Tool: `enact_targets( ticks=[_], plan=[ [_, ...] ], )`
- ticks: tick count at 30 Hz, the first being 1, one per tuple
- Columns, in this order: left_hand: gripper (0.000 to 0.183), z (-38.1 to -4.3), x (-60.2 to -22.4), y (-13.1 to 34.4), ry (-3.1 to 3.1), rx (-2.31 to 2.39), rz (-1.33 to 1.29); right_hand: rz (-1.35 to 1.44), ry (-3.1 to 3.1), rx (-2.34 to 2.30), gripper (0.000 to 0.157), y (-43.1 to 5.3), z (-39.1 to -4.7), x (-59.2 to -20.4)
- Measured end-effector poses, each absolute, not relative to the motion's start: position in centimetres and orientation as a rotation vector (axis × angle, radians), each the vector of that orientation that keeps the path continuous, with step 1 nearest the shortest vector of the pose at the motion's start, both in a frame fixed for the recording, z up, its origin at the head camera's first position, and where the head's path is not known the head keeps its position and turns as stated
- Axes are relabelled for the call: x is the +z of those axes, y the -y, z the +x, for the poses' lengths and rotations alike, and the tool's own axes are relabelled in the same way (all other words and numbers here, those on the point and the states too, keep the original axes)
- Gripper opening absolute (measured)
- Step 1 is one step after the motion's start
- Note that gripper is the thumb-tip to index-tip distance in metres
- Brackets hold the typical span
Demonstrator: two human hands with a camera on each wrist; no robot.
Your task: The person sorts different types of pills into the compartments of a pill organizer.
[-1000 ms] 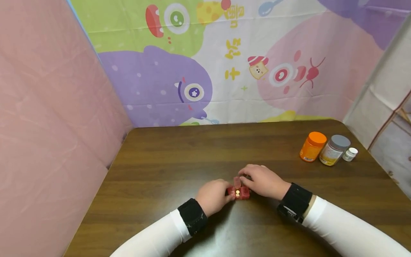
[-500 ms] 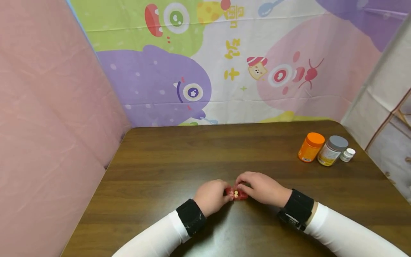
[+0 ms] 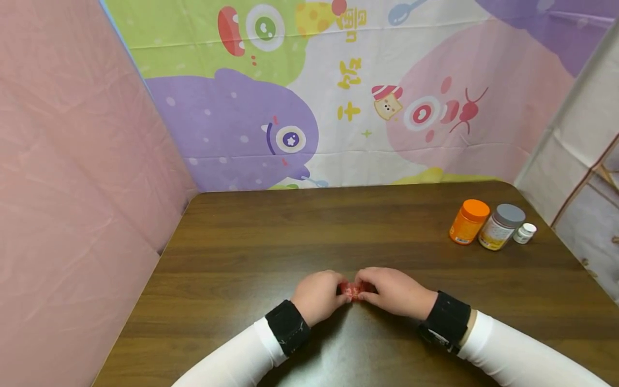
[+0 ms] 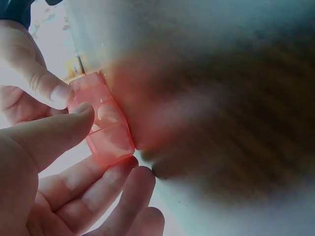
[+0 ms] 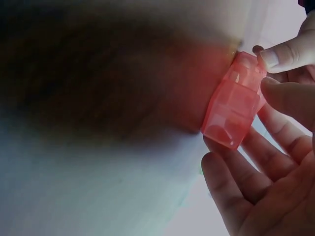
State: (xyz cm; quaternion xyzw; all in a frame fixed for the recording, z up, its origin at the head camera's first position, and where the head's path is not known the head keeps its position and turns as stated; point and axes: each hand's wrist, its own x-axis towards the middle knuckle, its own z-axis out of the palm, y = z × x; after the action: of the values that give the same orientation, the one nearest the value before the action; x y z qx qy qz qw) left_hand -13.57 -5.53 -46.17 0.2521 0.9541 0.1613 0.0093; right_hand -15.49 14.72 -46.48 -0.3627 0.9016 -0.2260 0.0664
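Observation:
A small translucent red pill box (image 3: 353,291) with several compartments sits on the table between the two hands. My left hand (image 3: 316,296) grips its left end, thumb on the near side and fingers round the far side. At the other end my right hand (image 3: 394,290) holds the box between thumb and fingers. In the left wrist view the pill box (image 4: 106,120) has its lids down, with pale shapes dimly visible inside. The right wrist view shows the box (image 5: 234,105) from its other end, with both thumbs near its middle.
At the back right of the brown wooden table (image 3: 271,231) stand an orange bottle (image 3: 469,222), a clear jar with a grey lid (image 3: 501,227) and a small white bottle (image 3: 524,233). A cartoon cloth (image 3: 358,134) hangs behind the table, and a pink cloth (image 3: 92,204) at the left.
The pill box's raised middle lid has come down over the pale tablets. My right hand has moved down and toward the near side; the left keeps its grip.

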Motion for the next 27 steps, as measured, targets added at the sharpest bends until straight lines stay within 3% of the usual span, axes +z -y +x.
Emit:
enact_targets(
  ticks=[18, 27],
  plan=[
    [0.013, -13.6, -45.8, 5.4, -2.986, 0.498, 0.809, -1.082, -2.741, -0.627, 0.014, -14.6, -15.5, -46.4],
    [0.017, -13.5, -45.6, 5.4, -2.974, 0.431, 0.790, -1.010, -2.733, -0.655, 0.024, -16.2, -15.2, -46.0]
  ],
)
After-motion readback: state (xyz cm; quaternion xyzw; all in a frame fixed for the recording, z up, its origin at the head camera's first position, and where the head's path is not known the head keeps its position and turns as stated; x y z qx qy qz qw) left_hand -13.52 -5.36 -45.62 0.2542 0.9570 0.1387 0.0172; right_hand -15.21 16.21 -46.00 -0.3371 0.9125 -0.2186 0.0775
